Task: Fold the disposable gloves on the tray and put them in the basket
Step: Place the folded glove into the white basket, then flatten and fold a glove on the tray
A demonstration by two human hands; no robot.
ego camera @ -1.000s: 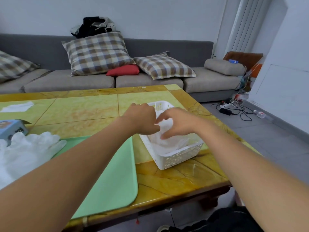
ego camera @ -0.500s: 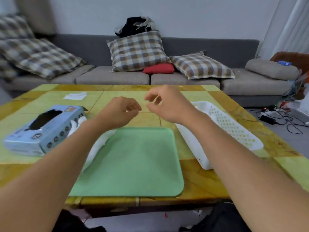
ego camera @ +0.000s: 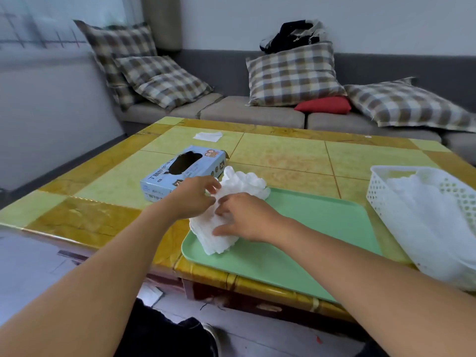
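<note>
Gloves [ego camera: 231, 202] are stacked at the left edge of the tray [ego camera: 322, 228], overhanging it. The stack is pinched by the left hand [ego camera: 193, 197] and pressed under the right hand's [ego camera: 244, 217] flat fingers. Judged light, limp, clingy; one cuff edge should be gripped. Basket [ego camera: 376, 186]: right.

Living room; sofa [ego camera: 252, 114], plaid cushions [ego camera: 293, 76]

Both arms outstretched — left grip [ego camera: 195, 197] pinching, right grip [ego camera: 243, 218] splayed.
</note>
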